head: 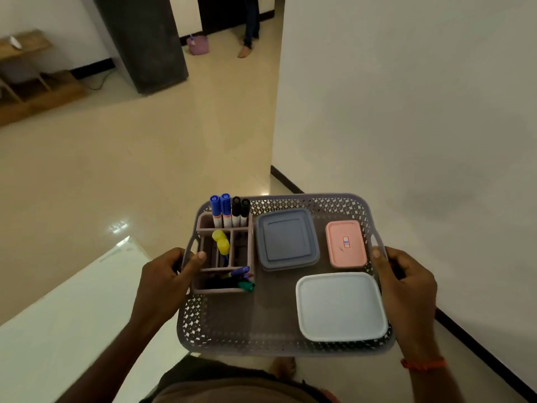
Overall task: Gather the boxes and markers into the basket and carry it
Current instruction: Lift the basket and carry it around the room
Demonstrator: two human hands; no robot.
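Note:
I hold a grey perforated basket (261, 346) in the air in front of me. My left hand (165, 276) grips its left handle, thumb over the rim. My right hand (405, 282) grips the right handle. Inside stand a grey-blue lidded box (287, 239), a small pink box (345, 243) and a white lidded box (340, 306). A mauve divided organiser (225, 290) at the basket's left holds blue markers (220, 209), black markers (240, 210), yellow-capped ones (221, 242) and several lying at its near end.
A white wall (406, 112) with a dark skirting runs close on my right. A white table (58, 324) lies at lower left. Beige floor stretches ahead past a dark cabinet (145, 42) and wooden shelves (26, 80). A person's leg (250, 27) and a pink bucket (198, 45) are far ahead.

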